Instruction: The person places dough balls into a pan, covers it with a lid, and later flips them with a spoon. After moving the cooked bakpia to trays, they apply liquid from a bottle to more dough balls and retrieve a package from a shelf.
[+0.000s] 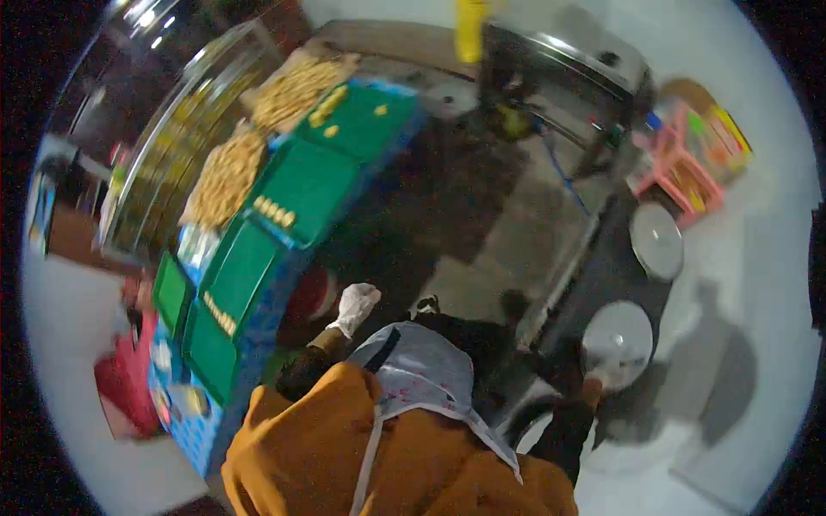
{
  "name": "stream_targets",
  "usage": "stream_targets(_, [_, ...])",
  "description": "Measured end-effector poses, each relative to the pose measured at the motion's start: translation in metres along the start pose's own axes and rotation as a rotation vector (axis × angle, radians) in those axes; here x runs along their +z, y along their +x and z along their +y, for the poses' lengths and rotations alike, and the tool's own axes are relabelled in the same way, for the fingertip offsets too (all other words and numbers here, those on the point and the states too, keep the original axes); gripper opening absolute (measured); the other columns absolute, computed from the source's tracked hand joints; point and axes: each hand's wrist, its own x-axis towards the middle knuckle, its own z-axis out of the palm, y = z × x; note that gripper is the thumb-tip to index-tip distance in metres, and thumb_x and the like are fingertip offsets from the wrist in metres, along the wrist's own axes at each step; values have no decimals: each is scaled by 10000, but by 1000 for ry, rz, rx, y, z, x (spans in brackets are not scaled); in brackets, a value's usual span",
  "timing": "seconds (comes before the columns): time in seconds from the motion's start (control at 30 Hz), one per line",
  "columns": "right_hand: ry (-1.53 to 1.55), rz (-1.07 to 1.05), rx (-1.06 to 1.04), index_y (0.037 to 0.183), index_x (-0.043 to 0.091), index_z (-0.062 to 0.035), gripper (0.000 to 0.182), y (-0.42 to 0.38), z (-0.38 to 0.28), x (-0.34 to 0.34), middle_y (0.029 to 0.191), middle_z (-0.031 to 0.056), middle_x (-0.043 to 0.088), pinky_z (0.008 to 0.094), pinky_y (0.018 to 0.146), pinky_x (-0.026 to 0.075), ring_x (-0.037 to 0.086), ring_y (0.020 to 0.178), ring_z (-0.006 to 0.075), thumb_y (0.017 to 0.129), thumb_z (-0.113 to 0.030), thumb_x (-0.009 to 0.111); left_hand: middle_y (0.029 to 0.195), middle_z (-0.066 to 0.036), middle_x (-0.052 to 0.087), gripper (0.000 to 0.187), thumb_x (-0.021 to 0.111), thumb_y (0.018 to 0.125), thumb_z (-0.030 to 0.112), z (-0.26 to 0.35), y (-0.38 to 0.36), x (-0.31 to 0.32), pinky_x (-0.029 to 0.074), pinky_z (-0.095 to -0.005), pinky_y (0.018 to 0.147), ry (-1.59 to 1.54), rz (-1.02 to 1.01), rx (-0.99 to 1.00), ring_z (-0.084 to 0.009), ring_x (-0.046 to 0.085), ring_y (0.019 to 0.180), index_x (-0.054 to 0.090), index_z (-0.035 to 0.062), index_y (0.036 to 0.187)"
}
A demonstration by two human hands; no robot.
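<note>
My left hand [355, 308], in a white glove, hangs in front of my apron with its fingers curled in and nothing visible in them. It is near the green trays but apart from them. At the near rim of a white round dish [619, 335] is my gloved right hand [607, 375]. Its fingers blend into the white dish and are blurred, so I cannot make out its grip. A second white round dish [656, 241] lies farther along the dark counter [594, 267].
On my left, several green trays [314, 176] with small pale dough pieces [274, 211] stand on blue crates [258, 344]. Beyond them are heaps of yellowish pieces [227, 179] and a glass display case [176, 142]. A pink basket [688, 185] sits at the right wall, and a metal appliance [564, 73] stands ahead.
</note>
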Motion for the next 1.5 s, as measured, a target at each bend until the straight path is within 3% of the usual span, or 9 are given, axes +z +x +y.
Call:
stream_targets(0.2, [-5,118,-26,1207,605,5,324,-20,-24,-6,1170,188,642,376,885,482,614,1042,286,972,-191,498,892,-172,739,351,685,835,319,-36,11,-28,555,-390,730,-198,43,-62,-314,719,816,747,15,999])
stream_targets(0.43, [285,109,-218,1298,570,11,377,-95,-141,28,1243,166,627,346,894,485,612,1081,258,982,-171,472,1036,-149,746,458,667,902,310,-36,45,-103,529,-362,868,-532,267,-5,-245,701,959,681,-37,1200])
stream_targets(0.57, [595,-257,-371,1349,550,15,412,-179,-247,76,1284,154,619,328,899,486,611,1104,241,988,-159,457,972,-20,717,390,713,926,251,-35,59,-150,510,-252,777,-822,384,-61,-79,616,841,691,-34,1192])
stream_targets(0.73, [714,-1025,-534,1331,595,41,410,-380,-431,98,1307,158,634,326,970,479,618,1141,232,983,-129,458,960,-46,729,303,683,952,169,-52,64,-168,517,-244,772,-1049,584,-98,-86,637,869,686,-27,1182])
stream_targets(0.77, [562,-1042,-947,1277,624,73,364,-417,-462,108,1303,168,643,344,1039,455,607,1188,236,978,-97,503,975,-56,729,299,674,955,154,-57,61,-168,522,-248,780,-1071,619,-121,-95,644,876,680,-30,1190])
stream_targets(0.9, [522,-1501,-1350,1193,696,9,254,-537,-520,143,1186,135,693,302,994,488,646,1112,203,967,-67,607,1086,-109,712,285,612,966,82,-68,46,-165,534,-263,851,-1154,798,-184,-137,664,937,660,-42,1218])
stream_targets(1.0, [417,-1779,-1204,1155,712,13,234,-598,-543,169,1119,118,703,283,914,512,664,1032,184,948,-48,623,1122,-141,705,332,579,966,48,-75,27,-164,528,-266,880,-1192,956,-235,-157,660,969,622,-53,1280])
stream_targets(1.27, [420,-1860,-1502,1064,743,-25,203,-705,-584,257,1024,117,714,320,836,529,680,957,227,876,-64,675,1157,-160,707,376,619,970,91,-83,0,-160,528,-262,839,-1260,1423,-535,-134,661,932,595,-56,1315])
stream_targets(1.5, [324,-1846,-1849,952,732,-32,130,-736,-598,280,904,134,675,408,776,518,648,877,317,861,-97,667,1159,-158,709,379,613,979,126,-69,6,-151,533,-269,838,-1242,1531,-712,-140,667,938,599,-56,1311])
